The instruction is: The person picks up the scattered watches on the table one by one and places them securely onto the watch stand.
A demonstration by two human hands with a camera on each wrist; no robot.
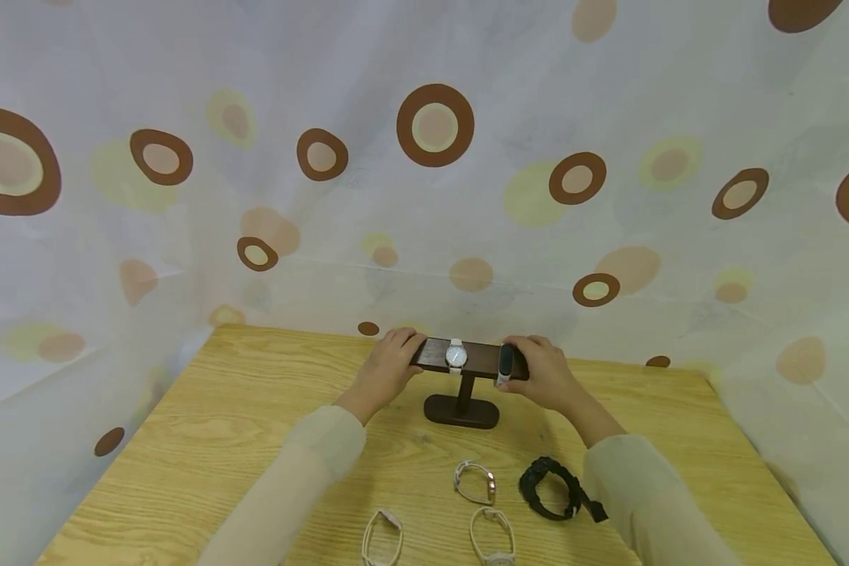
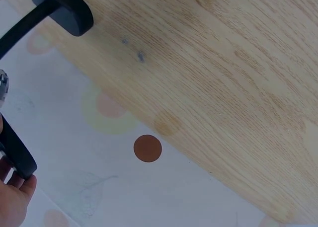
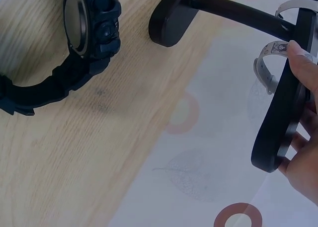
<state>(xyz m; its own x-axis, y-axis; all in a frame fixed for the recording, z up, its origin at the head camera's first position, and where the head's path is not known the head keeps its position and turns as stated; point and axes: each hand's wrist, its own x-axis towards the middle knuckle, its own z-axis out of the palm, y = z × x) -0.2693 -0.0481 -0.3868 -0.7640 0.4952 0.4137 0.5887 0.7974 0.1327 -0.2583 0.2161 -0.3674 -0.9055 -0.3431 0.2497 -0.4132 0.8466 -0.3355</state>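
Observation:
A dark wooden watch stand (image 1: 483, 360) has a crossbar on a short post above an oval base (image 1: 461, 411). My left hand (image 1: 387, 368) grips the bar's left end. At the other end, my right hand (image 1: 548, 376) holds the bar, fingers (image 3: 300, 141) behind it and thumb (image 3: 301, 64) against the strap of a fitness band. This fitness band (image 1: 505, 360), with a black face and pale strap, sits around the bar near its right end. Left of the bar's middle is a white-strapped watch (image 1: 456, 356), dial facing me.
In front of the stand, a chunky black watch (image 1: 540, 479) lies near my right sleeve. Beside it is a slim light watch (image 1: 475, 483). Two more pale-strapped watches, one left (image 1: 382, 538) and one right (image 1: 493, 534), lie nearer me. A patterned sheet (image 1: 439, 220) hangs behind the wooden table (image 1: 255, 409).

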